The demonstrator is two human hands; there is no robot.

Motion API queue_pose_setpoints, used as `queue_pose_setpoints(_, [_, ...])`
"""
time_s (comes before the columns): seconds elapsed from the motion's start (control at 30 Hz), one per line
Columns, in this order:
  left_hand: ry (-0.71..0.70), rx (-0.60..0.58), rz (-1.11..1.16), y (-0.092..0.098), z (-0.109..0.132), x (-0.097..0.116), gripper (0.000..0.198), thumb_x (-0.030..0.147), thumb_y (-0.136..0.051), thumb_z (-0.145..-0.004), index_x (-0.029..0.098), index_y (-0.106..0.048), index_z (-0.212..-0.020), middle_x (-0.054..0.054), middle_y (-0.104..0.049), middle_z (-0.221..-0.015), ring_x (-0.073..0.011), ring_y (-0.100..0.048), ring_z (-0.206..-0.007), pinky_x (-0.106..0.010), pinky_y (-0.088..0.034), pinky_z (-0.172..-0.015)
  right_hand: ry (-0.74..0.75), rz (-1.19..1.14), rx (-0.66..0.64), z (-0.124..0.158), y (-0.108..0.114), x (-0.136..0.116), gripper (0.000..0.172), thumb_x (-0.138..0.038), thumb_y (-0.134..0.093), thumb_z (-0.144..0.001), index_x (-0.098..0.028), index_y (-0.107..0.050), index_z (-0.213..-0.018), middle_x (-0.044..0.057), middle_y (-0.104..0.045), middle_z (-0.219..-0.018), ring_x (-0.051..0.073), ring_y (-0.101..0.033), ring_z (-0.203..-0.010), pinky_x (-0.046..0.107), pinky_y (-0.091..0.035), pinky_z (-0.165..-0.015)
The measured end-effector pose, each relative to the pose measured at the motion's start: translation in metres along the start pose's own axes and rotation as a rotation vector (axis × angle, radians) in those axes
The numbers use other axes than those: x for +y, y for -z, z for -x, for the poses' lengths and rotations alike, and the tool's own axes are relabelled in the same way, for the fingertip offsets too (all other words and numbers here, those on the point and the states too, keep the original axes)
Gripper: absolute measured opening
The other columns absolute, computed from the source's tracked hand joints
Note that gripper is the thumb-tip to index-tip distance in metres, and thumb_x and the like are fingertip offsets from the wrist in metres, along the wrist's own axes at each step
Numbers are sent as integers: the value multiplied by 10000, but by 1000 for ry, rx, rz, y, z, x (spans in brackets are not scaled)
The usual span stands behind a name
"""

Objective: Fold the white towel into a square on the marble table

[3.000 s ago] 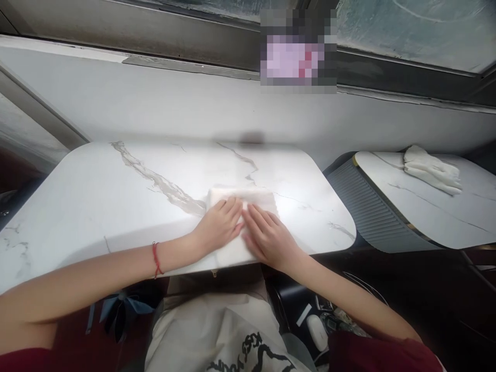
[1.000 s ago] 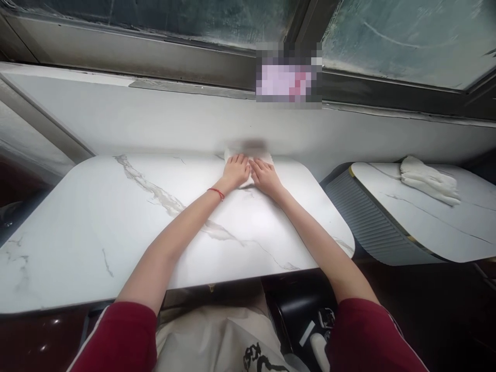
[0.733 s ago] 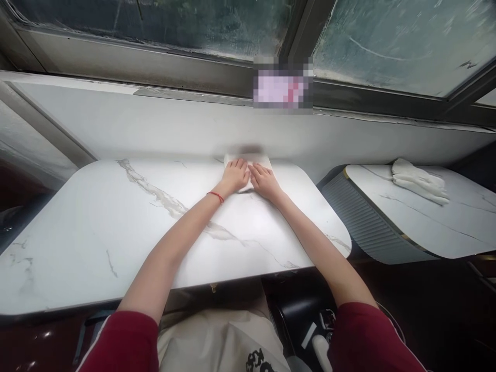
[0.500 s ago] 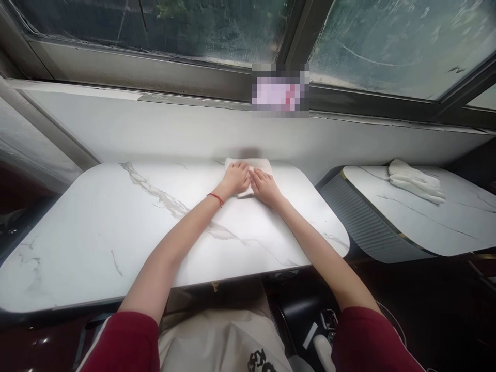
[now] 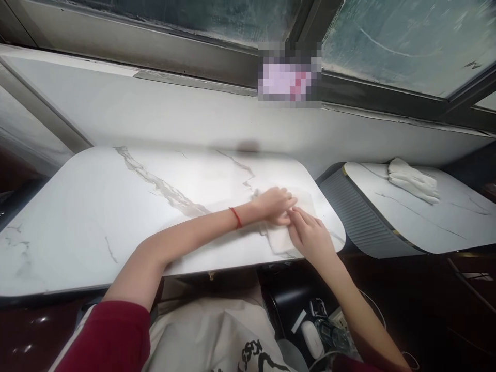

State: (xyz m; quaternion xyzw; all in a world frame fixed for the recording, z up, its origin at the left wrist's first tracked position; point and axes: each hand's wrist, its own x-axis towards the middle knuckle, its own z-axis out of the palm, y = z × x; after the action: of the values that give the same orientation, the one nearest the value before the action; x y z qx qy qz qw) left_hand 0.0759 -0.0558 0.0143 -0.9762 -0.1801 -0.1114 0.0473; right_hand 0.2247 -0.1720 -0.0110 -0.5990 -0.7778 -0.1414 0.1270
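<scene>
A white cloth (image 5: 281,240) lies spread on the white marble-patterned table (image 5: 147,248), close to its right end. My left hand (image 5: 276,204), with a red string at the wrist, rests on the cloth with its fingers curled in. From the right, my right hand (image 5: 313,236) meets it, its fingertips touching or nearly touching the left ones as they press on the cloth. Both hands cover the cloth's middle, so how its folds run under the fingers is hidden.
To the right stands a second marble-patterned table (image 5: 422,227) with a ribbed side, and a crumpled white cloth (image 5: 413,180) lies on it. A low wall (image 5: 186,119) and window frames border the far edge. Below the table, a dark surface holds a white object (image 5: 312,338).
Both hands and the cloth have moved from the table's far edge to the right and nearer to me. My view has shifted slightly.
</scene>
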Motion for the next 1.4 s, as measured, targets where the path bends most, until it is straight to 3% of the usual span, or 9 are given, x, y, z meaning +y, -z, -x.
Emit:
queue_pose_setpoints(0.1, [-55,2,2,0,-3,35,325,333,-536,-944,67,-708,-1018,-194,-718,-987,-300,-638,-910,-390,-445,-746,-77,47,-55,29,18,2,430,-258,-366,-1008,-227,-655,-1325,150,-687,-1356,344,-637,-1279,481,-555,-915])
queue_pose_setpoints(0.2, [-54,-22,-40,-2,-3,58,393,373,-506,-979,51,-714,-1065,-214,-724,-1063,-306,-642,-964,-395,-447,-826,-136,102,-64,43,25,6,450,-285,-337,-1025,-207,-643,-1347,172,-656,-1394,355,-636,-1284,498,-565,-883])
queue_pose_setpoints(0.43, [82,-7,-109,-26,-17,65,575,407,-437,-1028,-25,-574,-1382,-270,-598,-1424,-349,-570,-1288,-433,-413,-1035,-170,133,-79,31,9,37,503,-297,-302,-1025,-130,-601,-1393,225,-603,-1442,358,-614,-1316,502,-578,-914])
queue_pose_setpoints(0.57, [216,-7,-129,-45,-40,52,627,415,-393,-1038,-12,-486,-1486,-266,-503,-1531,-373,-486,-1417,-502,-373,-1122,-130,86,-137,1,-4,68,533,-283,-333,-1001,-137,-552,-1465,195,-577,-1485,335,-583,-1358,496,-563,-1003])
queue_pose_setpoints(0.77, [350,-29,-12,-59,-73,6,637,376,-402,-1039,-31,-421,-1528,-261,-417,-1593,-334,-400,-1496,-453,-335,-1198,-88,29,-213,-61,-23,108,563,-274,-355,-988,-180,-523,-1517,153,-564,-1512,324,-567,-1376,502,-563,-1016])
queue_pose_setpoints(0.93, [426,-9,82,-64,-84,-35,633,370,-368,-1051,-13,-383,-1555,-246,-357,-1632,-308,-337,-1534,-443,-254,-1253,-116,11,-315,-119,-37,124,568,-251,-428,-964,-195,-535,-1520,132,-551,-1528,317,-617,-1319,458,-554,-1031])
queue_pose_setpoints(1.07, [514,2,111,-69,-93,-55,634,364,-362,-1049,0,-368,-1568,-233,-325,-1652,-313,-296,-1553,-463,-233,-1267,-123,-9,-400,-160,-39,127,574,-224,-478,-934,-207,-563,-1501,123,-562,-1518,309,-661,-1253,420,-545,-1030])
queue_pose_setpoints(1.23, [566,5,132,-71,-98,-70,641,362,-359,-1046,17,-344,-1586,-212,-311,-1667,-301,-264,-1566,-439,-204,-1280,-163,-26,-451,-184,-43,128,585,-238,-462,-932,-218,-543,-1512,118,-609,-1474,324,-675,-1211,439,-543,-995])
queue_pose_setpoints(1.4, [604,-24,159,-64,-98,-76,648,358,-346,-1053,4,-317,-1595,-216,-273,-1681,-300,-230,-1577,-428,-170,-1291,-150,-107,-376,-187,-61,129,605,-220,-418,-931,-173,-520,-1526,117,-500,-1575,303,-533,-1406,458,-456,-1146])
